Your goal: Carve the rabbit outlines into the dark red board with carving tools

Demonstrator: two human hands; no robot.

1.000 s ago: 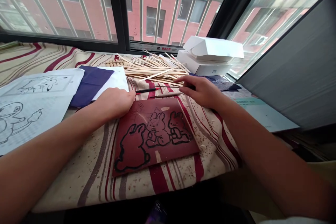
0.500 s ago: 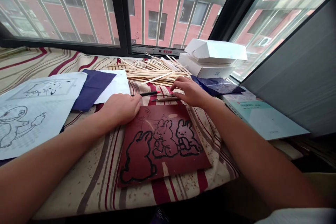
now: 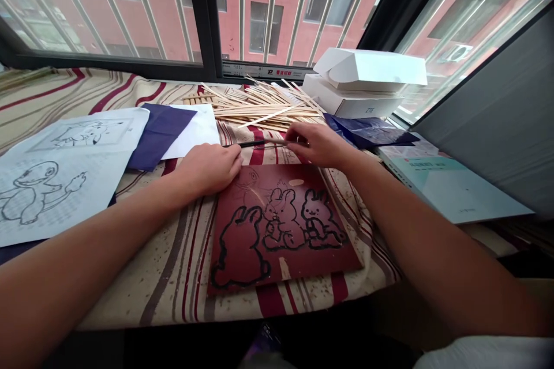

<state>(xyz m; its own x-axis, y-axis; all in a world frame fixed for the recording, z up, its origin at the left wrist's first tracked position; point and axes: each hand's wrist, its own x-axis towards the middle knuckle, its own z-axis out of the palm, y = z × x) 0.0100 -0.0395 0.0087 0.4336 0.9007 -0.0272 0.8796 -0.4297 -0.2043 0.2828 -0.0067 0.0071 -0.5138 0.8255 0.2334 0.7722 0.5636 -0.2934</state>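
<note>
A dark red board [image 3: 281,265] with black rabbit outlines and a faint pencil sketch lies on the striped cloth [image 3: 164,277]. My left hand [image 3: 212,168] rests at the board's upper left corner, its fingers curled; what they hold, if anything, is hidden. Beyond the board, my right hand [image 3: 314,143] pinches the right end of a thin wooden-handled tool [image 3: 277,141]. A black pen [image 3: 251,143] lies in line with the tool, its left end close to my left fingers.
Thin wooden sticks [image 3: 259,112] are heaped by the window. White boxes [image 3: 367,101], dark blue sheets [image 3: 372,131] and a pale green book [image 3: 450,184] lie right. Drawings on paper [image 3: 104,167] and a purple sheet [image 3: 160,135] lie left.
My right hand has closed on the wooden-handled tool, which has moved up from the cloth just beyond the board. The whole view has shifted a little.
</note>
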